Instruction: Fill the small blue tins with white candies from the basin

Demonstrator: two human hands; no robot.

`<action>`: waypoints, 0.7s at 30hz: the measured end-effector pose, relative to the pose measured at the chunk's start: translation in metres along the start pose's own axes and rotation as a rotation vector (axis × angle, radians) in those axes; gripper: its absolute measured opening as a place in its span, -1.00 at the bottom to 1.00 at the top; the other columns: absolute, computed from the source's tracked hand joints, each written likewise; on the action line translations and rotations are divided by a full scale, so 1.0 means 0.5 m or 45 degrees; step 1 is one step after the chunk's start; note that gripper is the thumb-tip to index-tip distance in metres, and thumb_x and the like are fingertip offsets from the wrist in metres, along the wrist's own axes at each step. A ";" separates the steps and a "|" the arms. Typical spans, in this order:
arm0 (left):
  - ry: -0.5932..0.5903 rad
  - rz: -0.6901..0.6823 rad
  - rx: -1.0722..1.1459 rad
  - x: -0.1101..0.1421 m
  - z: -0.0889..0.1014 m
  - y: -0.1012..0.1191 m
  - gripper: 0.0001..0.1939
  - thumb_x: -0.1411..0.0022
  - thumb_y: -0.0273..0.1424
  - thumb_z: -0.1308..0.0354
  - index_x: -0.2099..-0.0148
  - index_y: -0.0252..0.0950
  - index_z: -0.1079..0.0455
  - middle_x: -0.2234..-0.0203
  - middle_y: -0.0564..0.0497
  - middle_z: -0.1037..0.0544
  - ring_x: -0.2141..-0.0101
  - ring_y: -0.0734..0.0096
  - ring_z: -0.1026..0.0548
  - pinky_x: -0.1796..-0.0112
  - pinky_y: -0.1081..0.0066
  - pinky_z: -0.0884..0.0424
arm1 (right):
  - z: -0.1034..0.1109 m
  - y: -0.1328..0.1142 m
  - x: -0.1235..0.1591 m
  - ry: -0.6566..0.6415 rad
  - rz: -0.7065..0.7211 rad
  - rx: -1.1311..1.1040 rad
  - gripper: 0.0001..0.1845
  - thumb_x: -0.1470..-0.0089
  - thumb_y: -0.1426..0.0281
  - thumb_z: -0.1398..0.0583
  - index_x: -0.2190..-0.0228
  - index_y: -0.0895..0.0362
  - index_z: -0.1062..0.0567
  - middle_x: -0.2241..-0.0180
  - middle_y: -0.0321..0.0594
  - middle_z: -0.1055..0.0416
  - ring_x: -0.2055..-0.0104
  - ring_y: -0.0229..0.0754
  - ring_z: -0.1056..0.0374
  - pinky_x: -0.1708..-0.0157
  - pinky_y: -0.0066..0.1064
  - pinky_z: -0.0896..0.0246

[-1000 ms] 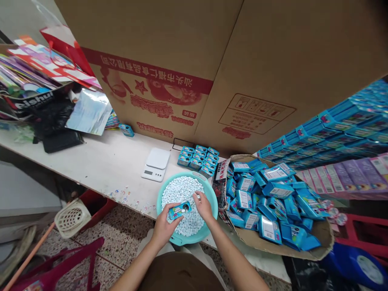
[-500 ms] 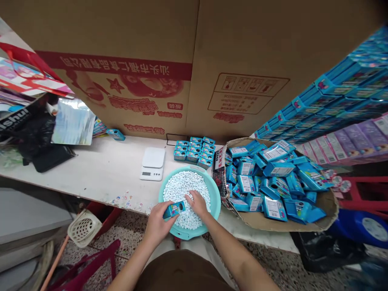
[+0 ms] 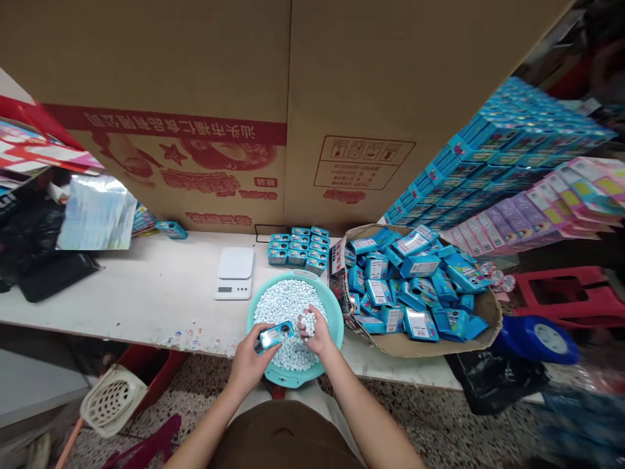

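My left hand (image 3: 249, 361) grips a small blue tin (image 3: 276, 335) with an open round hole, holding it over the basin. My right hand (image 3: 315, 332) is curled around a small bunch of white mints, just beside the tin and not touching it. Below both hands, a teal plastic basin (image 3: 336, 322) is filled with many white mints (image 3: 286, 309). Its front rim touches the table's front edge, and my left hand hides part of the basin.
A white digital scale (image 3: 235, 273) and rows of blue tins (image 3: 297, 247) stand just behind the basin. To the right, a cardboard tray (image 3: 488, 316) holds many loose blue boxes. A large printed carton (image 3: 170, 163) rises behind the table. Stacked blue packs (image 3: 488, 156) fill the right background.
My right hand has lifted out of the mints with a bunch of them in its fingers. My left hand has turned the tin. The view has swung, shifting the scene left.
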State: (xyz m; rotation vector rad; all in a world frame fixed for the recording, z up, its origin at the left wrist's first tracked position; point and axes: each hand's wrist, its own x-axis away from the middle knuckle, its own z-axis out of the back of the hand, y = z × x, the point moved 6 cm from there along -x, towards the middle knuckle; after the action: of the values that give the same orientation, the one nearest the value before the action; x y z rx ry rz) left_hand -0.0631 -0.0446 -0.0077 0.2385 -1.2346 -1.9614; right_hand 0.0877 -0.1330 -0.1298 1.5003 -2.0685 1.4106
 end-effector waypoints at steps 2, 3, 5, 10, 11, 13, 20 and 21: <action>-0.016 -0.022 0.003 0.000 -0.006 0.001 -0.68 -0.09 -0.26 -0.18 0.08 -0.18 -0.34 0.14 0.02 -0.52 0.10 0.24 -0.46 0.12 0.35 -0.37 | -0.023 -0.020 0.025 -0.055 -0.058 -0.258 -0.74 0.06 0.19 -0.17 0.56 0.08 -0.24 0.65 -0.41 -0.23 0.69 -0.38 -0.11 0.78 -0.60 0.16; -0.021 -0.037 0.001 0.001 -0.009 0.002 -0.68 -0.08 -0.27 -0.18 0.08 -0.18 -0.34 0.13 0.02 -0.52 0.08 0.24 -0.46 0.10 0.34 -0.36 | -0.036 -0.031 0.039 -0.090 -0.091 -0.403 -0.76 0.04 0.22 -0.16 0.54 0.08 -0.23 0.64 -0.42 -0.22 0.68 -0.39 -0.11 0.78 -0.62 0.16; -0.033 -0.063 -0.003 0.002 -0.016 0.006 -0.67 -0.07 -0.28 -0.19 0.08 -0.18 -0.35 0.12 0.02 -0.52 0.07 0.22 -0.45 0.08 0.31 -0.36 | -0.061 -0.057 0.066 -0.139 -0.112 -0.643 -0.80 0.01 0.26 -0.14 0.52 0.07 -0.23 0.62 -0.42 -0.23 0.68 -0.41 -0.11 0.78 -0.64 0.15; -0.063 -0.110 0.026 0.007 -0.032 0.020 -0.64 -0.04 -0.30 -0.22 0.07 -0.18 -0.37 0.11 0.00 -0.52 0.08 0.22 -0.46 0.07 0.28 -0.37 | -0.107 -0.105 0.118 -0.131 0.056 -0.649 -0.80 -0.02 0.26 -0.13 0.53 0.07 -0.24 0.63 -0.42 -0.23 0.67 -0.40 -0.11 0.74 -0.60 0.03; -0.058 -0.118 0.028 0.007 -0.033 0.023 -0.64 -0.03 -0.30 -0.22 0.07 -0.18 -0.37 0.11 -0.01 -0.52 0.08 0.22 -0.46 0.07 0.28 -0.37 | -0.113 -0.111 0.125 -0.115 0.101 -0.623 -0.79 -0.02 0.26 -0.13 0.53 0.08 -0.24 0.63 -0.42 -0.22 0.67 -0.40 -0.11 0.72 -0.59 0.01; -0.039 -0.133 0.032 0.008 -0.033 0.027 -0.63 -0.02 -0.31 -0.23 0.07 -0.19 -0.38 0.10 -0.01 -0.52 0.08 0.21 -0.46 0.06 0.27 -0.37 | -0.120 -0.117 0.135 -0.076 0.172 -0.575 -0.77 -0.02 0.25 -0.13 0.55 0.09 -0.24 0.66 -0.42 -0.21 0.67 -0.39 -0.11 0.70 -0.57 -0.02; -0.031 -0.161 0.064 0.013 -0.029 0.036 -0.63 0.00 -0.33 -0.25 0.08 -0.19 -0.39 0.11 -0.02 -0.53 0.08 0.21 -0.46 0.05 0.26 -0.37 | -0.137 -0.130 0.163 -0.013 0.368 -0.420 -0.65 -0.02 0.19 -0.14 0.64 0.11 -0.23 0.66 -0.40 -0.18 0.62 -0.35 -0.16 0.58 -0.48 -0.12; -0.027 -0.159 0.070 0.014 -0.029 0.037 -0.63 0.00 -0.33 -0.25 0.08 -0.20 -0.39 0.10 -0.02 -0.53 0.07 0.21 -0.46 0.05 0.26 -0.36 | -0.141 -0.134 0.167 -0.019 0.402 -0.395 -0.63 -0.02 0.17 -0.13 0.66 0.11 -0.22 0.67 -0.40 -0.18 0.60 -0.34 -0.18 0.55 -0.47 -0.15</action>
State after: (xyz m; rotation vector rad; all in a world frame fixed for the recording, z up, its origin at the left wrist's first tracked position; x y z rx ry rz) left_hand -0.0506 -0.0633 0.0021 0.3309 -1.3163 -2.0422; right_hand 0.0814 -0.1295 -0.0017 1.1029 -2.4791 1.1012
